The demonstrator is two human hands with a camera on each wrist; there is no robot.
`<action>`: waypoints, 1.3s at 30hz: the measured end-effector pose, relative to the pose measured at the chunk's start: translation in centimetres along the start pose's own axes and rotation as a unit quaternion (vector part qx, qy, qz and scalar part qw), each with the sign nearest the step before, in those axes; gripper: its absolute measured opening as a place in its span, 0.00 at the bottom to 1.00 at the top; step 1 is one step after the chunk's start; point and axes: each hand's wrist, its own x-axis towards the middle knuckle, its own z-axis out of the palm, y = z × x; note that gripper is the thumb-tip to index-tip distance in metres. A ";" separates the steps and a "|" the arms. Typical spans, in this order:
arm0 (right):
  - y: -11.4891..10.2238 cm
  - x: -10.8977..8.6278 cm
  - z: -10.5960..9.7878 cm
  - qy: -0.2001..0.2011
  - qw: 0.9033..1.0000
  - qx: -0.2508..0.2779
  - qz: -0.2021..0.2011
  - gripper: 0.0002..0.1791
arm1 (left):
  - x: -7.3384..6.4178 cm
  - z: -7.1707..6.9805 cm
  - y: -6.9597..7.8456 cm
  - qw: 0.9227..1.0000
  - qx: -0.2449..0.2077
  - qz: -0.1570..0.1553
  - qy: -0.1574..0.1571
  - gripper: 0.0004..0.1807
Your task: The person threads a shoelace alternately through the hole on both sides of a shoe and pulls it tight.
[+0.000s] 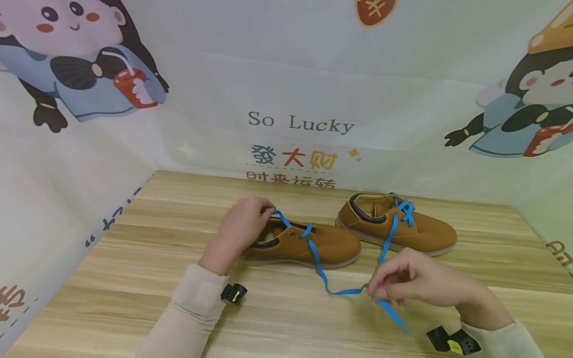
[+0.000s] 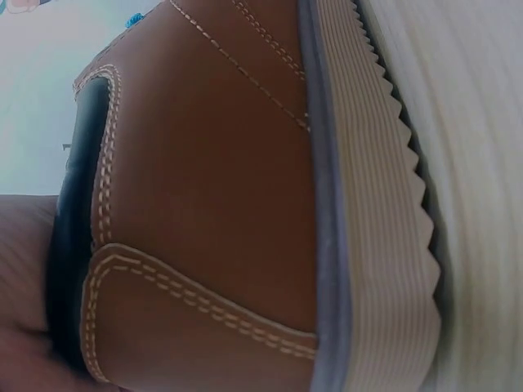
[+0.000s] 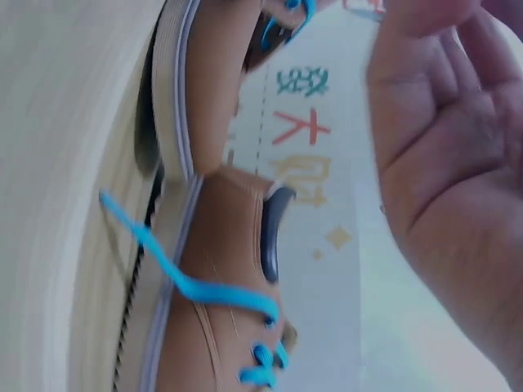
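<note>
Two brown shoes with blue laces stand side by side in the head view. Over the opening of the left shoe, my left hand pinches one end of its blue shoelace, which runs up from an eyelet. My right hand holds the other end of that lace between thumb and fingers, in front of the shoes. A flat blue length trails below the fingers. The right shoe has crossed lacing, and one lace end hangs down its side. In the left wrist view the shoe's side hides the left fingertips.
The shoes stand on a wood-grain table. Behind it hangs a printed backdrop with cartoon figures and lettering. Black wrist cameras sit by the left sleeve and the right sleeve.
</note>
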 end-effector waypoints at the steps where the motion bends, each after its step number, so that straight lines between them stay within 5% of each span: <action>1: -0.1 0.1 0.0 0.007 1.000 0.006 -0.018 0.12 | 0.0 0.0 0.0 1.000 0.000 0.001 0.000 0.13; 5: -0.2 0.5 0.1 0.014 0.996 0.048 -0.074 0.17 | 0.0 -0.1 0.1 1.000 0.001 0.001 0.002 0.13; 9: -0.5 0.9 0.4 0.032 0.995 0.009 -0.095 0.22 | 0.1 -0.1 0.1 1.000 0.001 0.000 0.000 0.13; 12: -1.0 1.5 0.9 0.094 0.993 -0.061 -0.047 0.17 | 0.1 0.0 0.1 1.000 0.001 0.000 -0.001 0.14; 18: -1.5 3.5 1.7 0.200 0.968 -0.146 0.046 0.07 | 0.1 0.2 0.2 1.000 0.005 0.003 -0.002 0.14; 24: -1.3 4.9 1.5 0.240 0.960 -0.136 0.051 0.03 | 0.1 0.4 0.2 1.000 0.009 0.004 0.000 0.14; 31: -1.6 6.9 1.1 0.257 0.961 -0.105 -0.008 0.05 | 0.1 0.3 0.2 1.000 0.011 0.008 0.003 0.15; 34: -2.1 8.1 1.1 0.270 0.958 -0.093 0.026 0.09 | 0.1 0.2 0.5 1.000 0.003 0.014 0.004 0.17; 39: -2.6 10.1 0.8 0.297 0.949 -0.049 0.091 0.13 | 0.1 0.1 1.3 0.997 -0.044 0.067 0.003 0.19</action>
